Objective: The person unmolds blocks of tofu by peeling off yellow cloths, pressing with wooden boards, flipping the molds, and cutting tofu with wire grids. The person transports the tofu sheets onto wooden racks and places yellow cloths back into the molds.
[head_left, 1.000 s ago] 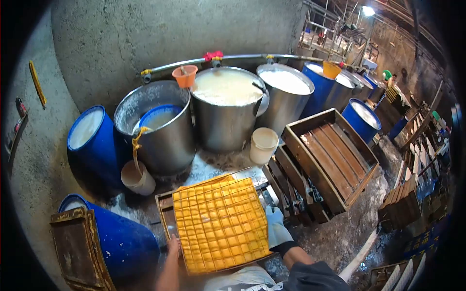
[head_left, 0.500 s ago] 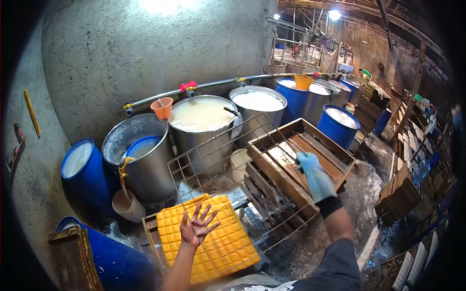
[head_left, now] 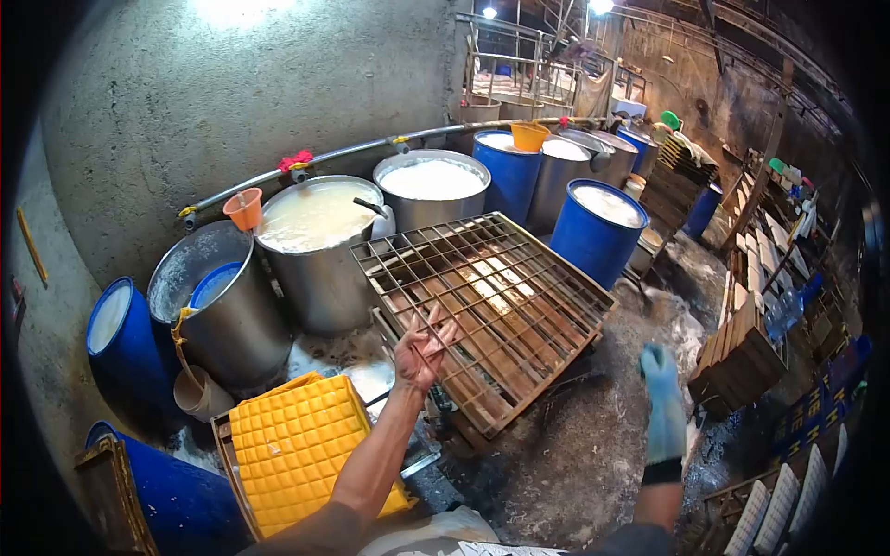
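Your wire grid (head_left: 484, 317) is lying over the wooden crate (head_left: 556, 366), long axis running far left to near right. Bare left hand (head_left: 420, 361)'s at its left edge, fingers spread; gloved right hand (head_left: 661, 372)'s well apart, can't tell if clenched.

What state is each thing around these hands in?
Brown rectangular wooden crate, bottom slats showing
Rectangular metal-wire grid, over the crate
Thick yellow block, uncovered, dented into squares
Round steel vat, lidless, pale liquid near brim
Round blue barrel, lidless, white contents near rim
Bare left hand, fingers spread at grid
Pale-blue gloved right hand, apart from grid
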Motion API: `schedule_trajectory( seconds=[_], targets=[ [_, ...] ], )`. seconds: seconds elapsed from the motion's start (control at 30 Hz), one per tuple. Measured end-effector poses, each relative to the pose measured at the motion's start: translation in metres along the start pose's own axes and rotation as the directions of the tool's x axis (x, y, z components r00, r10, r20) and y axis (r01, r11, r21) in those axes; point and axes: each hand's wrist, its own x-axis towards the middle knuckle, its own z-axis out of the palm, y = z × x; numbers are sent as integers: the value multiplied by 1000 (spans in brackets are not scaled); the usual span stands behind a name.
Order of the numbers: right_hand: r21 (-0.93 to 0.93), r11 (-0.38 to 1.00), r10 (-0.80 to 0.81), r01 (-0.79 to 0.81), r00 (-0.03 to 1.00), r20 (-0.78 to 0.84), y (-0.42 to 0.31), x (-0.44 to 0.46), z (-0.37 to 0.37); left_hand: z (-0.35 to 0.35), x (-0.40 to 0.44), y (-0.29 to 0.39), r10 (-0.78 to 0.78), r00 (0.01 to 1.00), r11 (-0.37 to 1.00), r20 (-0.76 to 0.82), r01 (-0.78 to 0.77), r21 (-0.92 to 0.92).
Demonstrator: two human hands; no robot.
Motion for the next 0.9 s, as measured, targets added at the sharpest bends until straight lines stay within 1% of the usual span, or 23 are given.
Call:
schedule_trajectory(
  seconds=[0.03,0.07,0.1,0.13,0.2,0.23,0.27,0.3,0.37,0.4,0.47,0.5,0.53,0.57,0.6,0.63,0.67,0.7,0.73,0.77,0.8,0.83,0.9],
  targets=[
    [-56,995,77,-79,996,-44,35,-31,-25,-14,14,-9,-3,1000,1000,-18,4,5],
    [-160,955,247,-250,968,-38,87,-60,-57,-27,28,-16,-6,999,1000,-34,7,10],
    [-3,937,342,-350,918,-198,117,-106,-61,-32,35,-21,-12,997,999,-73,15,35],
    [-309,870,314,-383,916,-251,150,-155,-79,-39,41,-24,-17,997,999,-77,19,32],
    [-485,648,527,-588,805,-271,177,-253,-96,-54,47,-29,-49,988,995,-144,61,84],
    [-356,626,662,-693,714,-227,267,-310,-123,-55,48,-34,-31,984,989,-178,56,137],
    [-344,527,751,-777,615,-238,277,-358,-119,-53,49,-37,-28,982,990,-186,53,134],
    [-314,447,821,-838,524,-229,267,-387,-106,-48,49,-38,-31,971,989,-238,64,133],
    [-247,336,905,-909,384,-182,256,-425,-82,-63,53,-41,-14,937,990,-348,61,124],
    [-229,304,927,-925,343,-153,250,-434,-70,-85,57,-41,-8,942,989,-336,57,137],
    [-215,256,954,-943,282,-102,244,-439,-51,-99,68,-52,194,871,954,-451,-61,293],
    [-212,250,958,-945,273,-87,244,-438,-44,-94,69,-63,203,866,953,-458,-68,294],
    [-209,245,961,-947,265,-74,245,-437,-41,-84,67,-77,589,721,669,-365,-182,720],
    [-206,243,964,-948,260,-62,247,-434,-40,-73,62,-85,842,531,206,-92,-159,965],
    [-208,247,963,-947,264,-58,252,-433,-42,-57,53,-82,845,525,208,-100,-151,966],
    [-204,252,962,-946,268,-54,256,-425,-43,-36,41,-75,794,559,-203,239,-125,971],
    [-198,262,960,-944,277,-50,262,-417,-45,-16,31,-68,606,600,-579,523,-118,807],
    [-193,279,955,-941,292,-45,267,-406,-47,-2,26,-62,527,664,-598,530,-154,787],
    [-191,295,950,-936,308,-40,272,-392,-48,-13,30,-51,530,670,-596,520,-142,791],
    [-187,312,946,-932,323,-31,277,-379,-47,-29,36,-37,409,800,-557,439,-162,815],
    [-182,327,942,-927,336,-22,278,-366,-44,-38,42,-28,268,898,-516,350,-173,839],
    [-178,341,937,-923,348,-12,279,-353,-40,-38,47,-24,254,891,-595,376,-162,787],
    [-173,358,932,-917,363,5,279,-334,-32,-56,59,-12,125,976,-678,177,-46,734]
  ],
)
